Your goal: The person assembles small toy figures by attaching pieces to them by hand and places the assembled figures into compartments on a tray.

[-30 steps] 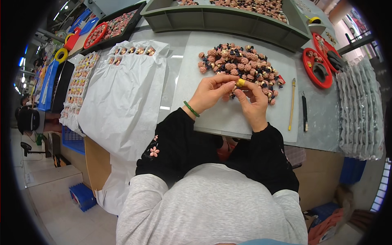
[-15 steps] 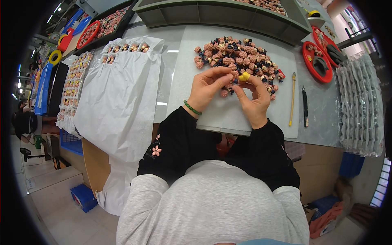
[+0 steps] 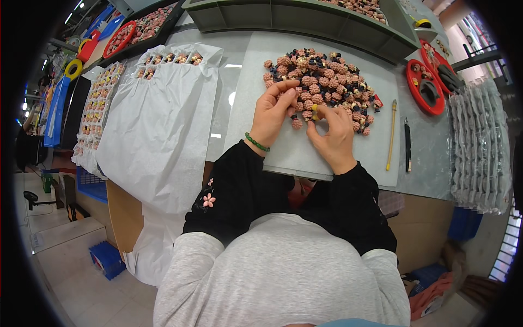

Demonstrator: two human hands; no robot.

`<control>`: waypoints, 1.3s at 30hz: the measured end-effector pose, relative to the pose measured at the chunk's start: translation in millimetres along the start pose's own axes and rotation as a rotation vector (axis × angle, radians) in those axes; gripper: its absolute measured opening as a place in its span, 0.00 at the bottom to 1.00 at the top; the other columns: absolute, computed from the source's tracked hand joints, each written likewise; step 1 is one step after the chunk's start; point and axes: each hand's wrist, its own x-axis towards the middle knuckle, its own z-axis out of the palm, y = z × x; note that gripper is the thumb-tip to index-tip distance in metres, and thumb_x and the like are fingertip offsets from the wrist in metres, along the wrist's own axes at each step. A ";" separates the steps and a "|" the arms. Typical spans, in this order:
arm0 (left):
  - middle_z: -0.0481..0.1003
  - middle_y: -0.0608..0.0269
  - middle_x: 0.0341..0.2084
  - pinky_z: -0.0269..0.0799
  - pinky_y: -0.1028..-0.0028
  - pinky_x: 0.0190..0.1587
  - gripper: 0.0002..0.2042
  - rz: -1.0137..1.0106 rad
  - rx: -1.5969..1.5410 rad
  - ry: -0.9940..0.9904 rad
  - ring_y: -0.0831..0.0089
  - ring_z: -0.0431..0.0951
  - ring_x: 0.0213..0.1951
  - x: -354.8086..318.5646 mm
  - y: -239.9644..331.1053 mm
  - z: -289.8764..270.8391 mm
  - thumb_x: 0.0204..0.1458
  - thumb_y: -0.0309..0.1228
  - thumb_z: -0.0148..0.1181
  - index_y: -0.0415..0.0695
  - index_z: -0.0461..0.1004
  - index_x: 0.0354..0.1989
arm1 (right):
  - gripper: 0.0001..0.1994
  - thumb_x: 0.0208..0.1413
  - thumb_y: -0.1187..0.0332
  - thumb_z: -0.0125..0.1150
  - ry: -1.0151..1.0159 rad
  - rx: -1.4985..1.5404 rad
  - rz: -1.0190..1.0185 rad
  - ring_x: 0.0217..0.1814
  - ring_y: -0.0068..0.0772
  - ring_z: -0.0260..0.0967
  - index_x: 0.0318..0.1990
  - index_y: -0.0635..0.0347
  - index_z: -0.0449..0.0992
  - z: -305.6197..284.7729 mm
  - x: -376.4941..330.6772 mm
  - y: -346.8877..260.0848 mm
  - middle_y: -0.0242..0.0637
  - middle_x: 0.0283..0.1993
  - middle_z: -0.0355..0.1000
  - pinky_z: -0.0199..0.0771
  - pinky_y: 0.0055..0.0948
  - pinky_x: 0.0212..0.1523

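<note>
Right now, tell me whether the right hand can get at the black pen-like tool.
Probably yes: nothing covers the black pen-like tool, and only the slim yellow stick seems to lie between it and the right hand. Whether that hand is free is hard to tell.

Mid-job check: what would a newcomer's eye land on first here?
Probably the mid-table heap of small, knobbly pink pieces with dark blue and cream bits, with the left hand and right hand at its near side. Next, the grey-green plastic crate beyond it and the bright red plastic dish to its right.
</note>
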 end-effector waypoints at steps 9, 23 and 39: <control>0.67 0.73 0.21 0.55 0.88 0.21 0.09 0.079 0.363 0.015 0.89 0.59 0.19 -4.2 -3.4 5.1 0.51 0.26 0.52 0.37 0.71 0.40 | 0.13 0.33 0.75 0.61 0.010 0.005 -0.037 0.29 0.36 0.66 0.33 0.62 0.71 -0.5 1.4 -2.3 0.37 0.26 0.68 0.65 0.30 0.30; 0.69 0.71 0.24 0.63 0.88 0.24 0.10 0.010 0.414 -0.096 0.87 0.67 0.22 -11.4 -0.4 8.8 0.50 0.26 0.53 0.39 0.71 0.41 | 0.11 0.48 0.79 0.56 0.093 0.827 0.355 0.38 0.22 0.67 0.41 0.68 0.68 -0.5 -3.7 5.4 0.36 0.37 0.69 0.71 0.21 0.38; 0.69 0.68 0.34 0.64 0.85 0.30 0.14 0.123 0.399 -0.286 0.85 0.68 0.31 -7.6 -7.9 4.9 0.48 0.23 0.55 0.38 0.66 0.44 | 0.16 0.46 0.82 0.57 0.038 0.814 0.251 0.43 0.26 0.66 0.45 0.67 0.67 0.3 -5.8 8.9 0.36 0.42 0.67 0.69 0.22 0.45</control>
